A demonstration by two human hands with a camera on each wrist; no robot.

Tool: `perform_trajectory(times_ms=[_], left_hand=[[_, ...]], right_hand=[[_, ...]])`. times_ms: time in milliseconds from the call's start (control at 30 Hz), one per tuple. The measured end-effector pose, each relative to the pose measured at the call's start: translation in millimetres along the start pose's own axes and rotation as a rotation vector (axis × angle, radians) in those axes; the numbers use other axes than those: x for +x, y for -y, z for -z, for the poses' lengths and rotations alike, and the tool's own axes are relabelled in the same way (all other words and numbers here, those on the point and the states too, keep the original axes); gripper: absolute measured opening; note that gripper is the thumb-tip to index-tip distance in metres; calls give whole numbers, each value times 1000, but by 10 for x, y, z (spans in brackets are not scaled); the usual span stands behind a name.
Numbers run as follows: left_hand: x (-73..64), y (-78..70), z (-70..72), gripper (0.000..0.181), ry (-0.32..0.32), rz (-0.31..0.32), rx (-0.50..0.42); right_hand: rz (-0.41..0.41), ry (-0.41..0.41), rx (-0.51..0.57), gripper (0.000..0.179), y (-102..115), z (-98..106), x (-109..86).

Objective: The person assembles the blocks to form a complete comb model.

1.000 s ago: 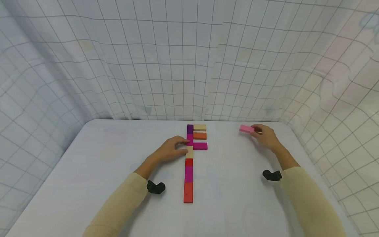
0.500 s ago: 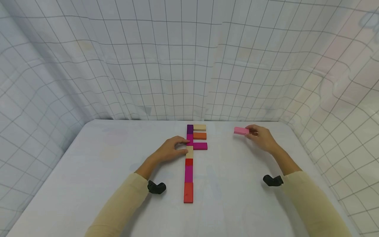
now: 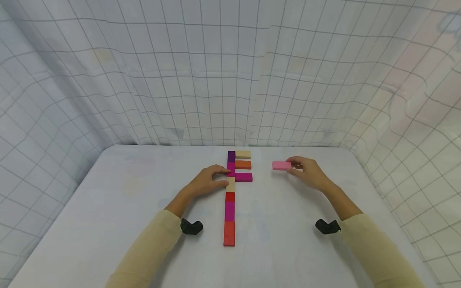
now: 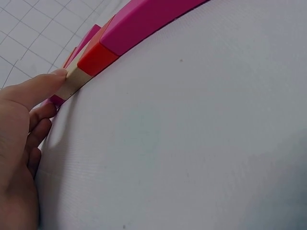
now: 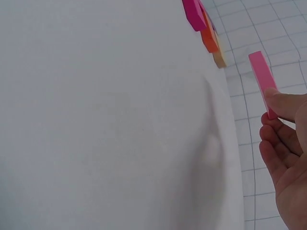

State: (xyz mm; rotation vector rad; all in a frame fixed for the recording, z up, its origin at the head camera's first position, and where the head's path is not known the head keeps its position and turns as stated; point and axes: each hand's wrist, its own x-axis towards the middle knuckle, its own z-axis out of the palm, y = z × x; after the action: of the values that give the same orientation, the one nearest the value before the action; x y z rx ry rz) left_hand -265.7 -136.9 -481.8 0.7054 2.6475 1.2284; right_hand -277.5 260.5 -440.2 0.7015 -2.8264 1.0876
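Observation:
Between the thumb and fingers of my right hand (image 3: 307, 173), a pink block (image 3: 281, 165) is pinched by one end. It is held up over the table, right of the block rows, as the right wrist view also shows. My left hand (image 3: 206, 182) rests at the left side of a long column of flat blocks. Its thumb touches a beige block (image 3: 231, 185), and its index fingertip lies on a magenta block (image 3: 231, 166). Three blocks stick out rightward from the column's far part: a beige one (image 3: 243, 154), an orange one (image 3: 243, 165) and a magenta one (image 3: 243, 177).
A dark purple block (image 3: 231, 156) forms the column's far end. Nearer me follow a red block (image 3: 229, 197), a purple-magenta block (image 3: 229, 211) and an orange-red block (image 3: 229, 234). Gridded white cloth (image 3: 216, 80) hangs around the white table (image 3: 108, 224).
My right hand has moved left and a little nearer to me, bringing the pink block closer to the rows. The left hand has stayed in place.

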Motion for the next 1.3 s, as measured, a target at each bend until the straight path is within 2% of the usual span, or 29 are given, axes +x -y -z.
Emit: perform_trajectory(times_ms=[433, 667, 867, 1100, 1300], left_hand=[[10, 29, -9, 52, -2, 32, -15], [4, 12, -15, 52, -3, 39, -14], [2, -11, 2, 51, -9, 46, -19], [13, -4, 1, 51, -6, 31, -20], [7, 6, -9, 50, -8, 54, -13]], right_hand=[[26, 82, 53, 33, 288, -330, 48], [92, 121, 69, 28, 352, -453, 53], [152, 170, 35, 30, 418, -548, 70], [137, 222, -16, 31, 544, -697, 70], [144, 231, -41, 33, 663, -784, 87]])
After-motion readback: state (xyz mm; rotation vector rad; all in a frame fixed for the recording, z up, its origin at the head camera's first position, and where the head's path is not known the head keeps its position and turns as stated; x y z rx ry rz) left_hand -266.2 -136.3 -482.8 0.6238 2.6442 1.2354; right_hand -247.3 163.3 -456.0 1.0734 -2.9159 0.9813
